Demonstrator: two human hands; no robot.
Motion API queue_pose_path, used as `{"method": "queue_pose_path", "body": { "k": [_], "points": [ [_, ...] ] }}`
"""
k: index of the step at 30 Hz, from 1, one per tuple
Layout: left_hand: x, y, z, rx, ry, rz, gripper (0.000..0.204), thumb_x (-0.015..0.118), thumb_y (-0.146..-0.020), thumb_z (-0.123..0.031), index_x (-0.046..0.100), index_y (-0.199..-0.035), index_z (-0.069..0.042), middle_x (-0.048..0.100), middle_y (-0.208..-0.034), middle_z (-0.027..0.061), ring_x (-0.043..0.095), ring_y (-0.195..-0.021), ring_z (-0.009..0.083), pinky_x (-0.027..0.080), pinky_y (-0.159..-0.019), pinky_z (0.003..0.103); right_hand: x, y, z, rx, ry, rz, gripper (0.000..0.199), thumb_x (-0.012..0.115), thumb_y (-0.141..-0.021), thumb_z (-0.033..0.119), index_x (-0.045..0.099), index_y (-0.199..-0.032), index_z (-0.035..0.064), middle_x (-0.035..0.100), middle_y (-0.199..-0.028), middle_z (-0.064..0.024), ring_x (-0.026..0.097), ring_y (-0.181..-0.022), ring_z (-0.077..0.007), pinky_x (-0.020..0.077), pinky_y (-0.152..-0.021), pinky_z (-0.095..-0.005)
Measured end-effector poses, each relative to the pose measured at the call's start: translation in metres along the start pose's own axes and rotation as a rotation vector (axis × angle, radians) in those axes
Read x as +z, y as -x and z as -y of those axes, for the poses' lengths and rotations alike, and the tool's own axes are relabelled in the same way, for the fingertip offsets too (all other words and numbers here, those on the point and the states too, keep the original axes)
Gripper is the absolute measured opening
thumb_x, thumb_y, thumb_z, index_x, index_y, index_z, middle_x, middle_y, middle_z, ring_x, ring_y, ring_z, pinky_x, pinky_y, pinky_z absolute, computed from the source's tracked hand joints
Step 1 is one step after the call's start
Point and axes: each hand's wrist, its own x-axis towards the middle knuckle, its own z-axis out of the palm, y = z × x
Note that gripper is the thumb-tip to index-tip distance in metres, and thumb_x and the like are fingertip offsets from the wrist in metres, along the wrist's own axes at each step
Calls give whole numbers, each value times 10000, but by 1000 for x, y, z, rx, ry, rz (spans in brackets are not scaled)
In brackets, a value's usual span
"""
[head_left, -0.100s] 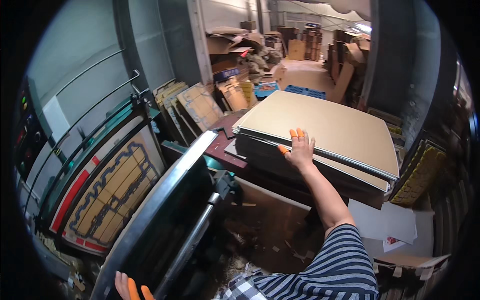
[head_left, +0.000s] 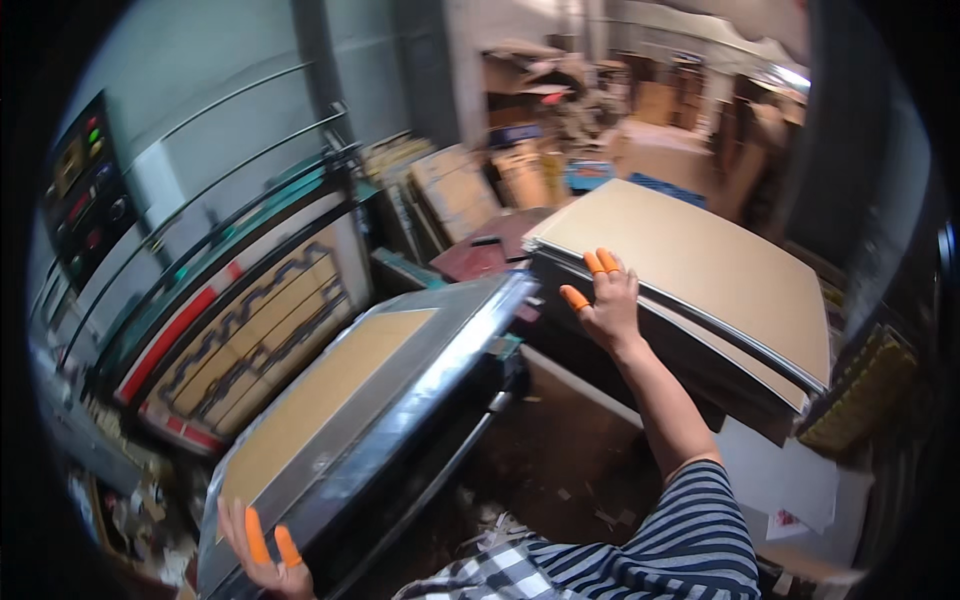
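Observation:
With fingers spread, my right hand (head_left: pixel 612 305) rests at the near-left edge of a stack of brown cardboard sheets (head_left: pixel 700 265). Orange finger covers sit on several of its fingertips. At the lower left my left hand (head_left: pixel 268 555), also wearing orange covers, has its fingers stretched out over the near end of a metal press plate (head_left: pixel 400 405). On that plate lies a flat brown cardboard sheet (head_left: pixel 320 385), close to my left fingertips. Facing the plate stands a cutting die board (head_left: pixel 260 330) with dark wavy strips, in a frame with red strips.
A control panel (head_left: pixel 88 185) with lit buttons is at the far left. Wooden die boards (head_left: pixel 455 190) lean behind the press. White sheets (head_left: pixel 775 480) lie at the right, below the stack. Paper scraps (head_left: pixel 500 535) litter the floor between press and stack.
The press plate has swung, so its face and the cardboard sheet on it now show. My left hand has come further into view. The whole scene has shifted right as the view turned.

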Motion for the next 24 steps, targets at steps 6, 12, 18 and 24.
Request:
{"method": "queue_pose_path", "body": {
  "k": [6, 12, 18, 24],
  "points": [
    [64, 79, 6, -524, -33, 337, 590, 621, -886, -299, 431, -1361, -7, 425, -1431, 169, 281, -1386, 390, 186, -1132, 515, -15, 16, 79, -453, -366, 326, 515, 694, -841, 324, 553, -1246, 37, 511, -1314, -178, 435, -1275, -346, 300, -1052, -498],
    [41, 126, 88, -791, -317, 864, 784, 552, -887, -532, 342, -1435, -12, 306, -1519, 143, 164, -1435, 354, 116, -1166, 459, 106, 120, 143, -652, -204, 872, 733, 503, -867, 623, 409, -1408, 137, 389, -1451, -158, 324, -1362, -313, 225, -1086, -565],
    [-28, 136, 63, -769, -152, 1040, 910, 525, -823, -678, 341, -1444, -39, 312, -1516, 139, 202, -1429, 322, 99, -1160, 488, 40, 108, 143, -647, -161, 1138, 826, 507, -807, 709, 483, -1370, 105, 419, -1437, -165, 330, -1369, -315, 224, -1103, -520],
    [-98, 219, 13, -552, -60, 650, 583, 781, -688, -289, 601, -1210, -103, 573, -1255, 78, 490, -1216, 266, 369, -1040, 414, -73, 121, 118, -921, -247, 858, 535, 818, -645, 303, 608, -1096, 107, 560, -1020, -117, 530, -976, -320, 416, -885, -457]
  ]
}}
